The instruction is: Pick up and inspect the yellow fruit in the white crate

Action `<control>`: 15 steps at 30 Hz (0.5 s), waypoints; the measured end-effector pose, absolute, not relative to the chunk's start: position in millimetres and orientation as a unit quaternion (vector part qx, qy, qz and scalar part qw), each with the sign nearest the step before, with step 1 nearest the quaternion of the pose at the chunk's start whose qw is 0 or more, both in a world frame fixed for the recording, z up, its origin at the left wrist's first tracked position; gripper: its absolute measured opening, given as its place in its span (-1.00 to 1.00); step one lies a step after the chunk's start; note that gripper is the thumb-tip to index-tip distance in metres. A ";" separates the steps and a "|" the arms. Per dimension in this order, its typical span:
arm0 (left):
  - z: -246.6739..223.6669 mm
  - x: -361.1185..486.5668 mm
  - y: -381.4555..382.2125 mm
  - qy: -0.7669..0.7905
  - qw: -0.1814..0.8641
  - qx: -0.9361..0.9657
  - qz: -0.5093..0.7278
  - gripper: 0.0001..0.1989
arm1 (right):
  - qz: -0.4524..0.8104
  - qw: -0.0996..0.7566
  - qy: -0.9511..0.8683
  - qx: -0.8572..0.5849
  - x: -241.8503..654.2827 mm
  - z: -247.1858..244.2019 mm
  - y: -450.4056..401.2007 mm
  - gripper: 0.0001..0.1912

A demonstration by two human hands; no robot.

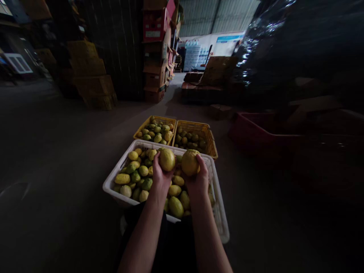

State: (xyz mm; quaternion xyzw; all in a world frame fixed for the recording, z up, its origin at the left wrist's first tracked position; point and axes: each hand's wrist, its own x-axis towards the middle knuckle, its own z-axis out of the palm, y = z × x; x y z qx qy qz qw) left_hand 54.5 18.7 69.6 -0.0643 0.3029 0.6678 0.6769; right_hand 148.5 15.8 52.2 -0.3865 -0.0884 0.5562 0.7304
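Over the white crate (109, 182), each of my hands has hold of one round fruit, guava-like in look. My left hand (162, 176) is closed around a yellow-green fruit (167, 159), thumb on its left side. A slightly larger yellow fruit (190, 163) sits in my right hand (200, 180), whose fingers curl around its right side and underneath. The two fruits are close together but apart. Below them the crate holds many green and yellow fruits, among them an oblong yellow one (122, 179) and a large green-yellow one (176, 206). My forearms hide part of the load.
Beyond the white crate stand a yellow crate (137, 131) of yellow-green fruits and another yellow crate (212, 142) with darker, greener ones. A red bin (250, 131) is at the right. Stacked cartons (153, 77) and a wrapped pallet load (273, 49) rise behind in dim light.
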 end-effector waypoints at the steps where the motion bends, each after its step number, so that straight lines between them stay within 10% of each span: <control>1: 69.0 54.4 18.9 0.291 0.688 -0.070 0.662 -0.75 | 0.563 0.727 -0.078 -0.384 148.1 55.7 14.3 -0.74; 15: 66.6 55.4 19.2 0.255 0.702 -0.072 0.660 -0.77 | 0.626 0.698 -0.019 -0.348 158.4 40.4 28.0 -0.87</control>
